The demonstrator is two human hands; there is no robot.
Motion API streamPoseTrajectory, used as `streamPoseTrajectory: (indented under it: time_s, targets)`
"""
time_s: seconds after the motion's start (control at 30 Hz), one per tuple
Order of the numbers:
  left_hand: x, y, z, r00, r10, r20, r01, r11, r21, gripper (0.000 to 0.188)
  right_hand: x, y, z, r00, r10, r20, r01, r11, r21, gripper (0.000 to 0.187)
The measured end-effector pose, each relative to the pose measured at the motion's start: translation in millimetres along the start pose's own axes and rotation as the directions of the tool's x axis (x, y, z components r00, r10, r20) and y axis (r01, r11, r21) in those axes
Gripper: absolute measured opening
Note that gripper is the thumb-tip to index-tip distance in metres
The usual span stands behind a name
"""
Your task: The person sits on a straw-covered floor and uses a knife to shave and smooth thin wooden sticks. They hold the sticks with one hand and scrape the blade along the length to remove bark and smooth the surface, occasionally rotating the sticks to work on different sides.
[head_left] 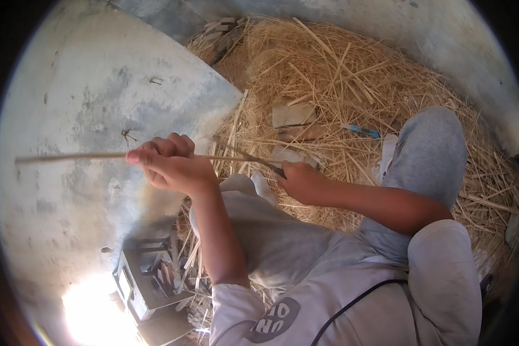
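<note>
My left hand (170,163) is closed around a long, thin bamboo strip (75,156), held nearly level. One end reaches far left in front of the wall, while the other runs right, toward my right hand (303,181). That hand is closed on the dark handle of a knife (259,161). The knife's narrow blade slants up and left and crosses the strip between my hands; whether the edge touches it, I cannot tell. My knees in grey trousers (429,155) are bent beneath my arms.
A deep heap of straw-coloured shavings and strips (323,63) covers the floor ahead and right. In it lie a flat brick (294,115) and a blue-handled tool (363,131). A stained wall (98,86) rises at left. A dark open box (150,279) stands lower left, beside bright light.
</note>
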State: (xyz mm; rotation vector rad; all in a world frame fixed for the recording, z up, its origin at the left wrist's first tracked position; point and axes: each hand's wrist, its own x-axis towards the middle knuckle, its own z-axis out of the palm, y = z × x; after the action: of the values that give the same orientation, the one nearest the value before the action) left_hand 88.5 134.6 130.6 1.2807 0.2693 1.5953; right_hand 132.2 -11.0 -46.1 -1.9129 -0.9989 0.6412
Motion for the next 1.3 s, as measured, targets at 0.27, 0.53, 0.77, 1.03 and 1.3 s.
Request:
streamPoseTrajectory:
  time_s: [0.27, 0.53, 0.77, 1.03, 1.3]
  targets:
    - [-3.7, -1.2, -1.7, 0.998, -0.022, 0.055, 0.023, 0.999, -0.027, 0.061, 5.5, 39.1, 9.6, 0.950, 0.151, 0.274, -0.093, 0.973, -0.212, 0.036]
    - [1.9, -0.7, -7.5, 0.999, -0.037, 0.030, 0.039, 0.997, -0.066, 0.057, -17.5, -13.9, 4.9, 0.990, 0.141, -0.025, -0.131, 0.962, 0.240, 0.039]
    - [7.9, -3.9, -4.5, 0.999, -0.005, -0.036, 0.006, 1.000, 0.021, 0.055, -14.6, -12.5, -1.2, 0.998, 0.026, 0.055, -0.034, 0.989, 0.146, 0.041]
    - [-3.8, 0.4, -1.1, 0.988, -0.073, 0.134, 0.093, 0.985, -0.146, 0.056, -8.0, 0.3, -5.7, 0.947, 0.259, 0.189, -0.280, 0.955, 0.093, 0.037]
    - [-2.2, -1.9, 1.3, 0.987, -0.045, 0.152, 0.067, 0.988, -0.142, 0.057, -4.5, 2.6, 6.1, 0.992, 0.129, 0.005, -0.127, 0.965, 0.228, 0.035]
